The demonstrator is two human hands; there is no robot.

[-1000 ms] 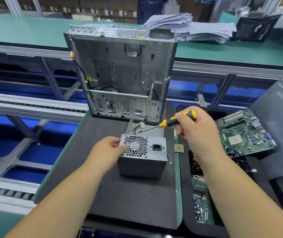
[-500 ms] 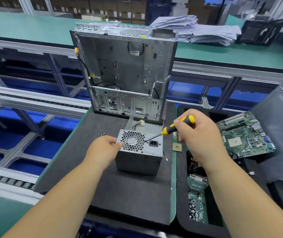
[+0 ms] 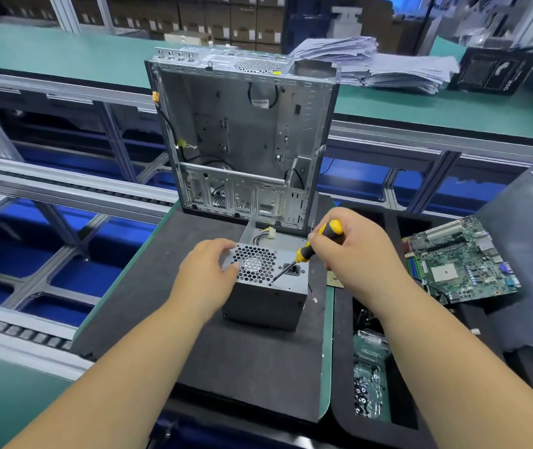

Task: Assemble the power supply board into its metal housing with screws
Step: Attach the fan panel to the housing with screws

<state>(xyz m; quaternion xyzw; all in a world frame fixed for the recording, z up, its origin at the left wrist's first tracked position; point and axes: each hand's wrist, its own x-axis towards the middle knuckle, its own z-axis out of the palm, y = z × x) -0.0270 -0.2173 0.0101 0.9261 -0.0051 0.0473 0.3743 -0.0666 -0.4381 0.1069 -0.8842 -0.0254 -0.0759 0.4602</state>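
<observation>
Power supply box (image 3: 265, 286) sits on the dark mat (image 3: 242, 367) of the worktop, just in front of the open computer case (image 3: 242, 137), fan grille facing up. Grey steel, honeycomb vent, power socket beside it, wires poking out the back. Left hand (image 3: 206, 273) grips its left edge, fingers curled over the top. Right hand (image 3: 355, 254) is clamped on a yellow-black screwdriver (image 3: 304, 252), tip down at a screw hole near the grille's corner. Likely risk: tip cams out and skates across the vent, or the box shifts if the left grip slackens. Motherboard (image 3: 459, 260) lies well off to the right.
</observation>
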